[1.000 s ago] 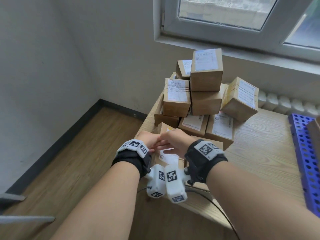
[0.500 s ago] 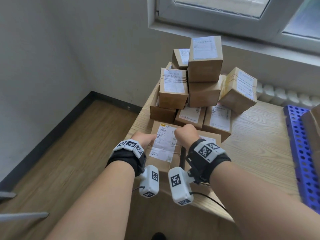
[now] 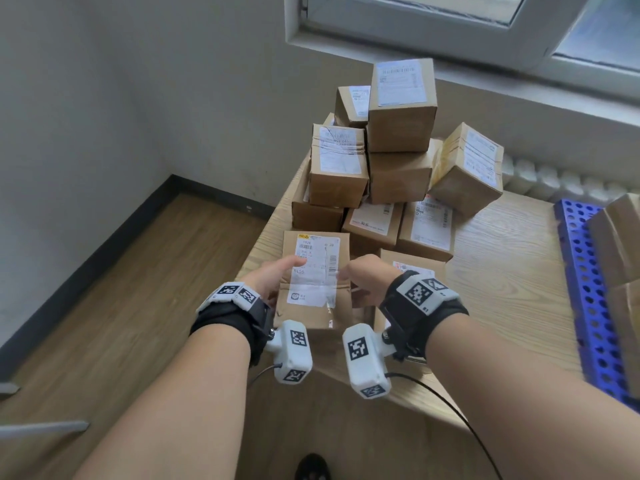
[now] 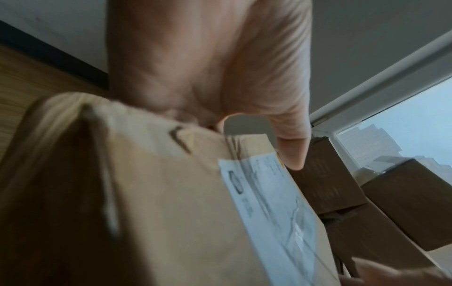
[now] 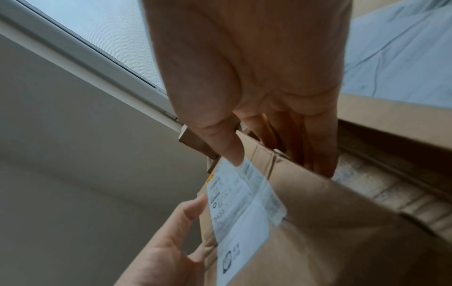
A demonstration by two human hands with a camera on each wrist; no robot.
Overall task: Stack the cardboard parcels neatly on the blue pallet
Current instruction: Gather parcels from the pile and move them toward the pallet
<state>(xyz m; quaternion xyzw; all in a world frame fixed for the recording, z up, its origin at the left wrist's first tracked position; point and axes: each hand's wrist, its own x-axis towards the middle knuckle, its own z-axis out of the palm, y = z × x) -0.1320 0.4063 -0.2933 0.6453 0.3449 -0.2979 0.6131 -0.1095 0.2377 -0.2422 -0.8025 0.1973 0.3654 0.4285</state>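
Observation:
A cardboard parcel (image 3: 313, 299) with a white shipping label is held between both hands above the table's near left corner. My left hand (image 3: 273, 277) grips its left side, thumb on the label, and the same parcel (image 4: 183, 212) fills the left wrist view under that hand (image 4: 244, 96). My right hand (image 3: 367, 275) grips the right side, thumb (image 5: 232, 151) on the label's edge and fingers down the far face of the parcel (image 5: 318, 222). The blue pallet (image 3: 588, 289) lies at the right edge of the table.
A heap of several parcels (image 3: 398, 150) is piled at the table's far left, under the window. Another parcel (image 3: 415, 268) lies flat by my right hand. Boxes (image 3: 620, 244) stand on the pallet. The wooden table (image 3: 502, 271) ends near me; floor (image 3: 121, 323) lies to the left.
Both hands moved apart to the parcel's sides and raised it off the table toward me; its labelled top now faces the head camera.

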